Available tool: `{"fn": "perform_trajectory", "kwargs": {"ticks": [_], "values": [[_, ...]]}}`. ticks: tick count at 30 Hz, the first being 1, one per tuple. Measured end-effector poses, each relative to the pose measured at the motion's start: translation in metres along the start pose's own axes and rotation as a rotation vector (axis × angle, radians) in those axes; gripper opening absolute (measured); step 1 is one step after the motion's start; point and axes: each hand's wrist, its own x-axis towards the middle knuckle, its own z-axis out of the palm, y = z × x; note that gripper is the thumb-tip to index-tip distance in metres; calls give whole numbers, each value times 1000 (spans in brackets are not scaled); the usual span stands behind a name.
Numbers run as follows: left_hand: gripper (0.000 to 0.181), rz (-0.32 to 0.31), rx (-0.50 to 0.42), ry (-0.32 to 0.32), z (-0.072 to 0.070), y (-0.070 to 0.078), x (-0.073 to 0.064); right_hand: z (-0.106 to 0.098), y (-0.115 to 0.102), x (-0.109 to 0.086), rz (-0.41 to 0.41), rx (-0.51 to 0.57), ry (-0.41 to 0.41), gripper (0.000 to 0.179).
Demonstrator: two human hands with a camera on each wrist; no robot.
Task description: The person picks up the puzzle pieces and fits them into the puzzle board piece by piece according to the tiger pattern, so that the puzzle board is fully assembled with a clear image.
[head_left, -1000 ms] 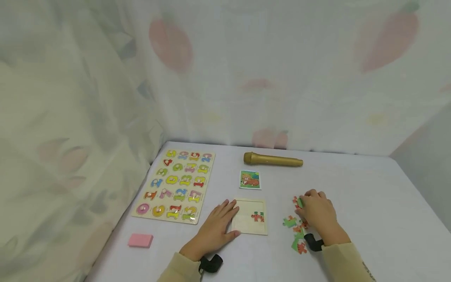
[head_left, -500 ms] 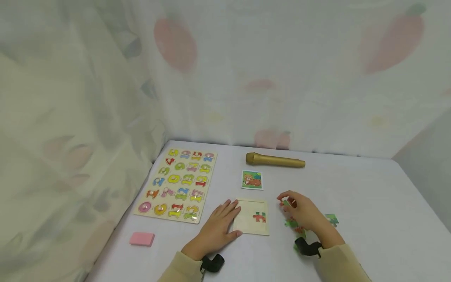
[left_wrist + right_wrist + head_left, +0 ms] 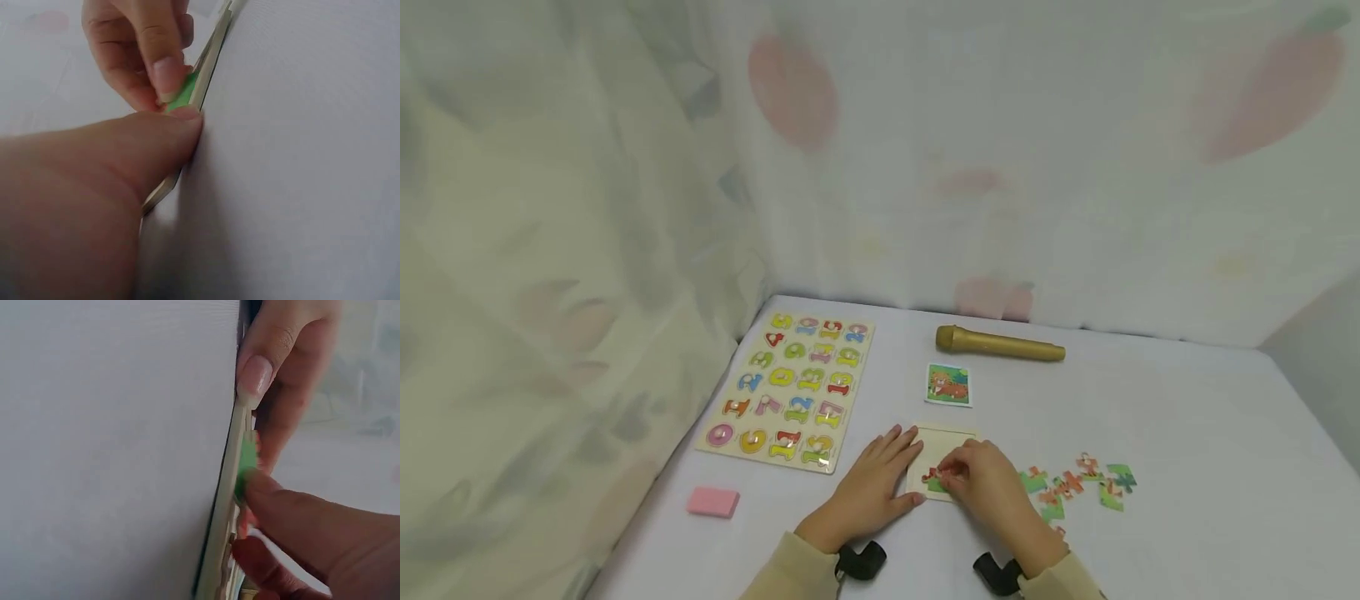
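Note:
My left hand [image 3: 874, 482] lies with straight fingers along the left side of a small wooden puzzle tray [image 3: 946, 437]. Its thumb [image 3: 178, 120] presses on the tray's front rim. Over the tray, my right hand [image 3: 996, 493] pinches a green and red jigsaw piece [image 3: 247, 464] between thumb and fingers, low inside the front rim. The right hand covers the tray's right part in the head view. Loose jigsaw pieces [image 3: 1072, 482], green and orange-red, lie to the right of that hand. Behind the tray is a tiger picture card [image 3: 949, 385].
A board of raised numbers [image 3: 786, 392] lies at the left, with a pink block [image 3: 713, 502] in front of it. A gold microphone [image 3: 1000, 343] lies at the back. Patterned cloth [image 3: 880, 167] hangs behind and to the left of the white table [image 3: 1187, 417].
My right hand has moved left from the loose pieces to the tray, bringing a jigsaw piece. Some loose pieces now lie spread farther right. The left hand stays on the tray.

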Motion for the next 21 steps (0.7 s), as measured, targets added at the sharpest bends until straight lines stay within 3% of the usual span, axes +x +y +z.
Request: {"fn": "perform_trajectory", "kwargs": {"ticks": [3, 7, 9, 17, 21], "values": [[74, -3, 17, 1, 0, 1, 1, 0, 1, -3, -87, -165, 33, 17], [74, -18, 16, -16, 1, 2, 2, -4, 0, -15, -223, -306, -14, 24], [73, -17, 12, -20, 1, 1, 2, -7, 0, -22, -253, -337, -41, 26], [76, -57, 3, -44, 0, -3, 3, -15, 5, -34, -187, -299, -30, 38], [76, -67, -7, -42, 0, -3, 1, -42, 21, -39, -102, -295, 31, 32]]}}
